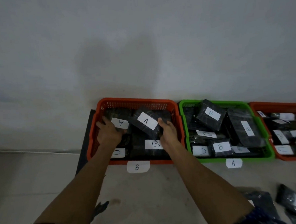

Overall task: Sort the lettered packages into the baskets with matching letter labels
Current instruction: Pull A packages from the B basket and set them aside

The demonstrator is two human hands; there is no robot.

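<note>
- Pale concrete floor (148,194) below a plain grey wall (140,43); three baskets in a row against the wall, no tabletop.
- Nearest, bottom right: loose dark plastic-wrapped packages on the floor (292,205), blurred, letters unreadable. Judged still unsorted.
- White paper floor label "B" (137,166) sits just in front of the orange plastic mesh basket on the left (94,140); white paper floor label "A" (233,163) just in front of the green plastic basket (271,150).
- Both forearms reach into the orange basket.
- Left hand (108,131): fingers curled over a dark wrapped package with a white "A" sticker, seen upside down (120,123), gripping it at its left end, low in the basket.
- Right hand (169,133): thumb and fingers clamped on the right edge of a second dark wrapped package with a white "A" sticker (147,123), tilted and raised above the others.
- Both A packages are inside the B basket, so wrong place; judged being pulled out for the green basket.
- Also in the orange basket: a dark package marked "B" (154,144), correct, and one near the front left that looks like "C" (118,153), wrong.
- Green basket, labelled A, holds several dark packages marked "B" (210,114) and one likely "C" (201,151); wrong too.
- Far right: second orange basket (279,105), partly cropped, mixed stickers, mostly blurred, its label out of view.
- Progress: early; most packages look misplaced, much left.
</note>
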